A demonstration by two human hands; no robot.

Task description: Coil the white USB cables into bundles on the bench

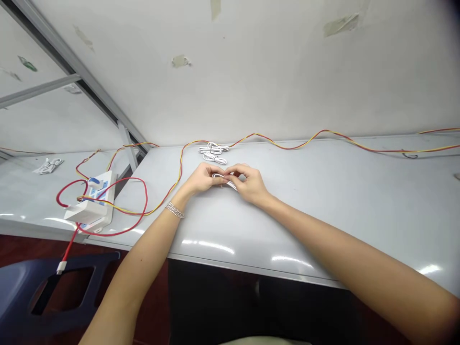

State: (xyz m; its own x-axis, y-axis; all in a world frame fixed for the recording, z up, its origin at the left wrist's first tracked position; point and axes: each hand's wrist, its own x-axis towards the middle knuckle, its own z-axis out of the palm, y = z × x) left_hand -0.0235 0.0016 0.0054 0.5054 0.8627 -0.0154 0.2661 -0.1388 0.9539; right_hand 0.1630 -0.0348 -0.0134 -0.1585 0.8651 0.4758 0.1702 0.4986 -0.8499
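Observation:
A folded white cable is pinched between my two hands, low over the grey tabletop. My left hand is closed on its left end, thumb and fingertips together. From the other side, my right hand grips it too, and the fingertips of both hands meet. The fingers cover much of the cable, so I cannot make out a tie on it. Just beyond my hands lie more bundled white cables, bound with dark ties.
At the left stands a white power strip with a white adapter and looping red cable. A red-and-yellow wire runs along the wall. Another white cable bundle lies far left. A blue chair stands below.

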